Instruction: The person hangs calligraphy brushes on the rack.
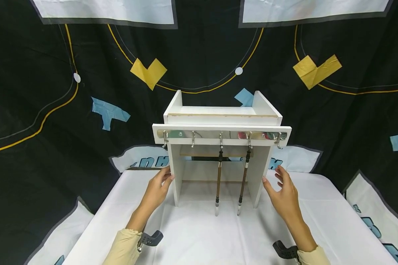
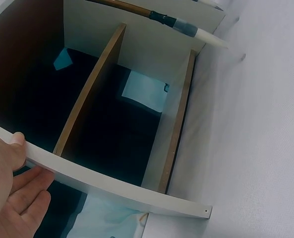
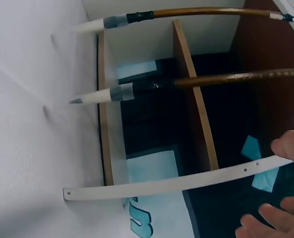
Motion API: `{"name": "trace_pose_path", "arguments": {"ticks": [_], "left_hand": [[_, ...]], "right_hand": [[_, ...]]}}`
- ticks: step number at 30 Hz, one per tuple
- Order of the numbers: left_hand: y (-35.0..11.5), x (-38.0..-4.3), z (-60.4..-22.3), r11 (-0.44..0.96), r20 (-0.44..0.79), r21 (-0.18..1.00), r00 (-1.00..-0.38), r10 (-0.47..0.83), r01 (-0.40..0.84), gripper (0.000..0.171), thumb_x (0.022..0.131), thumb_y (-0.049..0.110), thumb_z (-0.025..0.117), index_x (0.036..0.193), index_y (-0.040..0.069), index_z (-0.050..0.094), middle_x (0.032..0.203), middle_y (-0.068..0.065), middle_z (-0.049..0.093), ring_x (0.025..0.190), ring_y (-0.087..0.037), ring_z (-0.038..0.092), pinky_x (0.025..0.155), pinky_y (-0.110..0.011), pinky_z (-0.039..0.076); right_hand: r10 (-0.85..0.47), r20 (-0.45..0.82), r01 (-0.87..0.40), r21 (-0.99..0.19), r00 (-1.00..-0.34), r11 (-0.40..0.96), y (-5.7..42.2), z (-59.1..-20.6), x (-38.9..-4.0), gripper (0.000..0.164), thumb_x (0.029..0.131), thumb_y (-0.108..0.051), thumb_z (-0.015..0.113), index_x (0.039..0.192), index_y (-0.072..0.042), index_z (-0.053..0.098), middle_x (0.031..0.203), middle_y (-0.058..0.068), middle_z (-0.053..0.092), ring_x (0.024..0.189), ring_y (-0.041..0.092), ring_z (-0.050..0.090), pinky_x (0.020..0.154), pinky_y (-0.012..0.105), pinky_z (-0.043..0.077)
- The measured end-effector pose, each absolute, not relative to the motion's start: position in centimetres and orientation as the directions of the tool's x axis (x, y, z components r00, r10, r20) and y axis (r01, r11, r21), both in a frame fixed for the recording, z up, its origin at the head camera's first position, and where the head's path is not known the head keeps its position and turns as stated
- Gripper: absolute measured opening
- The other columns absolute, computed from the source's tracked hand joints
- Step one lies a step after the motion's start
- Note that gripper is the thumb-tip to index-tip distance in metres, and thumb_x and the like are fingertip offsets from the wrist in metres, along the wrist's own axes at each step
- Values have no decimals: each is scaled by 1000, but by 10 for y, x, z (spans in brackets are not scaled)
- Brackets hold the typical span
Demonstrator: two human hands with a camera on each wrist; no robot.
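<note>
A white wooden shelf rack (image 1: 219, 120) stands on the table, with a mirrored strip of metal hooks (image 1: 193, 138) across its front. Two calligraphy brushes with brown handles, the left brush (image 1: 219, 176) and the right brush (image 1: 244, 176), hang tip down from hooks. My left hand (image 1: 158, 187) holds the rack's left side panel (image 2: 112, 182), thumb on the front edge and fingers against the outer face. At the right side panel (image 3: 176, 183), my right hand (image 1: 285, 198) touches the edge with its thumb, its other fingers spread away from the panel.
A white cloth covers the table (image 1: 199, 239) under the rack. Behind it hangs a black backdrop (image 1: 205, 48) with yellow and blue tape pieces. Printed white panels (image 1: 298, 158) line the table's back and sides.
</note>
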State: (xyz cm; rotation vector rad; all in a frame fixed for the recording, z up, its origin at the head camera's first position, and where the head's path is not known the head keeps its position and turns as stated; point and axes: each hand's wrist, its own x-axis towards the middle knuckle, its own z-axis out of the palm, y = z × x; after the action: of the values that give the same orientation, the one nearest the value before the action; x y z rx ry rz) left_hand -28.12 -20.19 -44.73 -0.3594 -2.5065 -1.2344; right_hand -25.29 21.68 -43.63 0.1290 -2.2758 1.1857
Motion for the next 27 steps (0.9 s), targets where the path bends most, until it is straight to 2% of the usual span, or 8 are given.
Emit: {"name": "trace_pose_path", "arguments": {"ticks": [7, 14, 21, 27], "left_hand": [[-201, -280, -447, 597, 397, 716, -915, 80, 363, 46, 111, 19, 56, 153, 2, 49, 149, -22, 58, 134, -39, 61, 114, -56, 49], [-201, -280, -447, 588, 399, 723, -914, 75, 363, 45, 111, 18, 56, 153, 2, 49, 149, -21, 58, 134, -39, 61, 114, -54, 50], [-201, -279, -446, 586, 391, 728, -918, 72, 356, 44, 111, 17, 56, 153, 3, 50, 149, -21, 58, 134, -39, 61, 114, -54, 50], [-201, -278, -445, 590, 397, 722, -915, 76, 362, 44, 111, 17, 56, 152, 2, 50, 148, -21, 59, 133, -38, 62, 115, -54, 49]], "right_hand": [[18, 445, -335, -699, -895, 632, 225, -435, -256, 69, 107, -26, 66, 161, 3, 34, 155, 30, 50, 139, 49, 53, 113, 61, 47], [-98, 414, -381, -688, -905, 618, 229, -430, -264, 61, 109, -24, 62, 159, 3, 37, 153, 31, 51, 140, 48, 54, 112, 58, 49], [-119, 432, -407, -670, -894, 621, 231, -427, -268, 50, 111, -19, 58, 153, 3, 45, 148, 30, 57, 132, 47, 61, 107, 55, 52], [-109, 431, -404, -685, -896, 607, 233, -428, -272, 49, 111, -19, 57, 155, 1, 44, 144, 32, 58, 129, 49, 63, 103, 55, 55]]}}
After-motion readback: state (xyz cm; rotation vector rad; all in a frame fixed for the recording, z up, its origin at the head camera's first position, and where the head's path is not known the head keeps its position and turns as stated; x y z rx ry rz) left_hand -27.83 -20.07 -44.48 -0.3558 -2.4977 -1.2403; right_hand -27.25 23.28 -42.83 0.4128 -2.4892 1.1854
